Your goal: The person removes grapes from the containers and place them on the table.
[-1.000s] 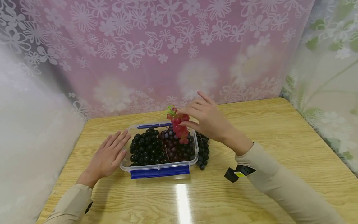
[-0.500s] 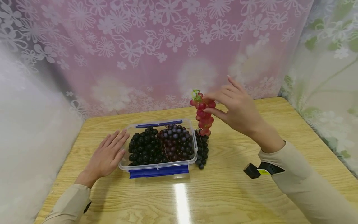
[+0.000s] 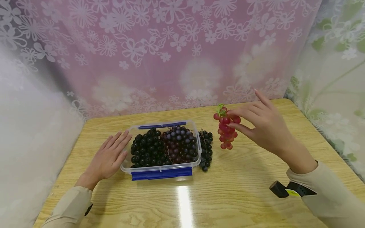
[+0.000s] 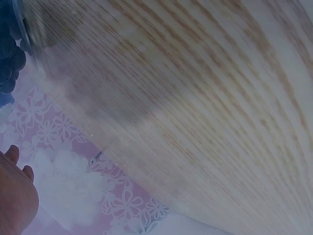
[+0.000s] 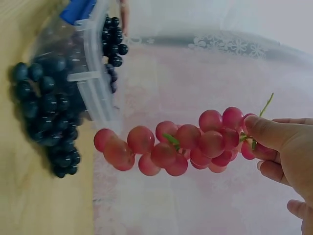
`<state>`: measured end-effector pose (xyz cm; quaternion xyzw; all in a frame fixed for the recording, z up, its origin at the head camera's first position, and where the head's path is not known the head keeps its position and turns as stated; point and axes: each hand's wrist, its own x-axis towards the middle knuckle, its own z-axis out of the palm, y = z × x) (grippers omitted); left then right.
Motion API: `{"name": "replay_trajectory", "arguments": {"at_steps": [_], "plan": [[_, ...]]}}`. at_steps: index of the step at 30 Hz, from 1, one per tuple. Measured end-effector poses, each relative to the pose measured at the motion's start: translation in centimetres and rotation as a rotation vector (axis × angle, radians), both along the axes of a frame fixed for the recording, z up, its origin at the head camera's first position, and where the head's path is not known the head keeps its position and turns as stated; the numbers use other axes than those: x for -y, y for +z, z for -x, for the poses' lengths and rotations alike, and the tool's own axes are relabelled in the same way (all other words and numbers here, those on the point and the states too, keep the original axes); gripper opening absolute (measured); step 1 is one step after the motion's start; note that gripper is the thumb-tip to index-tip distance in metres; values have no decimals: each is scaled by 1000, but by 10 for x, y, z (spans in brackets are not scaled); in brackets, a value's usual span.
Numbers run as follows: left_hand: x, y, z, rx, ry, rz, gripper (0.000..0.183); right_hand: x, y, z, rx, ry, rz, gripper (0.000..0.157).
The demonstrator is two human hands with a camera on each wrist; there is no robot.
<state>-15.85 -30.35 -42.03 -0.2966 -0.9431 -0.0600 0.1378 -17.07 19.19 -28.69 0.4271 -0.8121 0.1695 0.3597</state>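
My right hand (image 3: 265,126) pinches a bunch of red grapes (image 3: 226,133) near its green stem, to the right of the clear plastic box. In the right wrist view the bunch (image 5: 171,149) dangles from thumb and fingers (image 5: 279,132). My left hand (image 3: 109,155), fingers straight, rests at the left side of the box (image 3: 161,168), which has blue clips. Inside lie black grapes (image 3: 148,148) at left and dark purple grapes (image 3: 181,144) at right. Only part of the left hand (image 4: 17,196) shows in the left wrist view.
Another bunch of dark grapes (image 3: 206,150) lies on the wooden table (image 3: 228,199) against the box's right side. Behind the table's back edge hangs a pink flowered curtain (image 3: 171,63). Pale patterned curtains (image 3: 336,79) stand at the sides.
My right hand has carried the red grapes from over the box rightward, up, then lower, past the dark bunch outside. The left hand has stayed by the box.
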Motion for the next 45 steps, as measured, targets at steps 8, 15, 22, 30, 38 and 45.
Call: {"name": "replay_trajectory", "arguments": {"at_steps": [8, 15, 22, 30, 38, 45], "plan": [[0, 0, 0, 2, 1, -5, 59, -6, -30, -17, 7, 18, 32, 46], [0, -1, 0, 9, 8, -10, 60, -3, -53, -27, 63, 34, 31, 44], [-1, -1, 0, 14, 15, -13, 59, -9, -75, -22, 137, 5, 16, 46], [0, -1, -1, 17, 19, -8, 62, -21, -99, 1, 314, -99, 12, 30], [-1, -1, -1, 24, 23, -17, 62, -23, -114, 17, 429, -183, 5, 31], [-1, -1, -1, 19, 25, -17, 61, -16, -125, 31, 562, -240, 56, 29]]}}
